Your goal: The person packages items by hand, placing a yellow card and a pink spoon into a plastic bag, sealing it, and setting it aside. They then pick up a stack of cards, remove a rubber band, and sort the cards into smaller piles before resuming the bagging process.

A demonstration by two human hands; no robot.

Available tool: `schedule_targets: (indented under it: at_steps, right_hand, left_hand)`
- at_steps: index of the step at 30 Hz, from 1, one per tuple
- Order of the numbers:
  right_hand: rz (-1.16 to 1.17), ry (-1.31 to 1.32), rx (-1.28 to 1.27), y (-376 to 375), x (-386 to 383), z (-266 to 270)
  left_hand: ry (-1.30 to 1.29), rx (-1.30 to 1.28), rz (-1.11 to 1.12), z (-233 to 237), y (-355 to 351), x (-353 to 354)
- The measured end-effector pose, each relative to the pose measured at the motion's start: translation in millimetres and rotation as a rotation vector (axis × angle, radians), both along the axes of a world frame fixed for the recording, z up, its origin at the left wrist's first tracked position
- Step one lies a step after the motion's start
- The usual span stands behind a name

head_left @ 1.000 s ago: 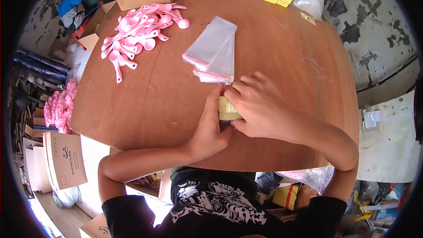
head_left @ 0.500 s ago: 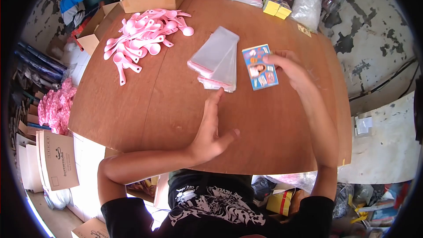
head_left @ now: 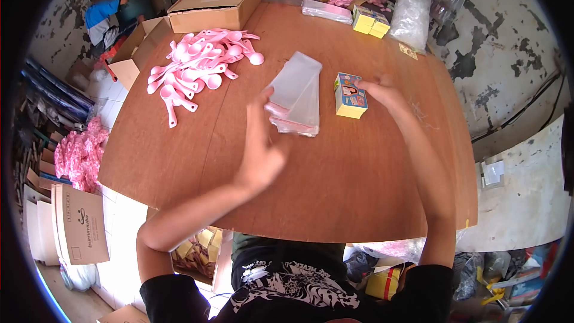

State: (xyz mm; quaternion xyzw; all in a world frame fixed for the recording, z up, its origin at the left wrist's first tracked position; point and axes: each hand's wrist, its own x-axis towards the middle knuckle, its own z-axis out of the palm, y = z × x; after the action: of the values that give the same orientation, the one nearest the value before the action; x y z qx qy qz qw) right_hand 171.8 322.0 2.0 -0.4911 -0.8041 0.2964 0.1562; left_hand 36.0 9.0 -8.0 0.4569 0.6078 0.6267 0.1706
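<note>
My left hand, slightly blurred, is at the left edge of the clear plastic bags, its index finger stretched out and its thumb apart. The bags lie fanned on the table, with pinkish strips at their lower ends. Right of them is a stack of blue printed cards with yellow sides. My right hand is open at the stack's upper right corner, thumb tip by the top card and blurred fingers to the right. Pink plastic scoops form a pile at the table's left.
A closed cardboard box is at the back left of the wooden table. More bags, yellow-sided stacks and a clear plastic bundle are at the back right. A person is at the far left.
My left hand has moved left and up to the bags' edge. The card seen larger at my right hand no longer shows that way; a yellow-sided stack shows there. The view has shifted slightly.
</note>
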Motion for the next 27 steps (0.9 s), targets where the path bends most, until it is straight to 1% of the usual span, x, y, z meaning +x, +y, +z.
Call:
schedule_targets:
  at_steps: [1,2,3,4,5,6,7,9,10,12,13,15,16,17,18,19,20,21,22,24,25,27]
  right_hand:
    - [0.002,0.086,0.432,-14,-1,-3]
    - [0.099,0.203,0.510,-54,-8,17]
    - [0.197,0.380,0.298,-80,-16,18]
    - [0.290,0.551,0.078,-102,-22,14]
    - [0.399,0.520,0.098,-119,-28,9]
    - [0.429,0.441,0.087,-131,-36,3]
    - [0.429,0.312,0.066,-136,-44,-3]
    - [0.319,0.239,0.015,-145,-57,-13]
    - [0.320,0.242,0.016,-144,-57,-14]
    - [0.403,0.229,-0.014,-147,-58,-12]
    - [0.409,0.232,-0.015,-148,-58,-13]
    - [0.399,0.155,0.369,-150,-57,-11]
    - [0.403,0.154,0.367,-145,-62,-6]
    - [0.459,0.217,0.324,-136,-72,7]
    - [0.511,0.281,0.281,-125,-83,17]
    - [0.503,0.283,0.280,-109,-98,19]
    - [0.494,0.112,0.345,-91,-116,17]
    - [0.483,-0.058,0.407,-76,-129,12]
    - [0.477,-0.050,0.405,-66,-138,9]
    - [0.612,-0.281,0.155,-57,-157,2]
    - [0.624,-0.277,0.157,-59,-162,-7]
    - [0.506,-0.264,0.345,-70,-165,-21]
  left_hand:
    - [-0.097,-0.110,0.050,10,8,-14]
    - [-0.040,-0.137,0.101,11,19,-32]
    - [0.016,-0.164,0.151,10,31,-51]
    - [0.017,-0.166,0.156,9,43,-65]
    - [-0.008,-0.252,0.105,8,55,-79]
    - [-0.031,-0.336,0.053,11,61,-86]
    - [-0.026,-0.340,0.053,10,64,-88]
    - [-0.024,-0.495,-0.080,13,69,-87]
    - [-0.021,-0.495,-0.078,11,70,-81]
    - [0.115,-0.559,-0.085,4,63,-59]
    - [0.115,-0.560,-0.078,1,58,-53]
    - [0.145,-0.469,-0.101,-3,51,-45]
    - [0.117,-0.435,-0.137,-2,49,-51]
    - [0.115,-0.436,-0.136,-2,45,-54]
    - [0.262,-0.439,-0.126,-2,41,-56]
    - [0.413,-0.441,-0.121,-2,39,-56]
    - [0.422,-0.445,-0.131,-7,37,-53]
    - [0.595,-0.415,-0.141,-18,34,-49]
    - [0.767,-0.381,-0.146,-24,31,-48]
    - [0.771,-0.381,-0.151,-27,31,-44]
    - [0.766,-0.381,-0.157,-29,31,-43]
    - [0.766,-0.357,-0.130,-38,35,-46]
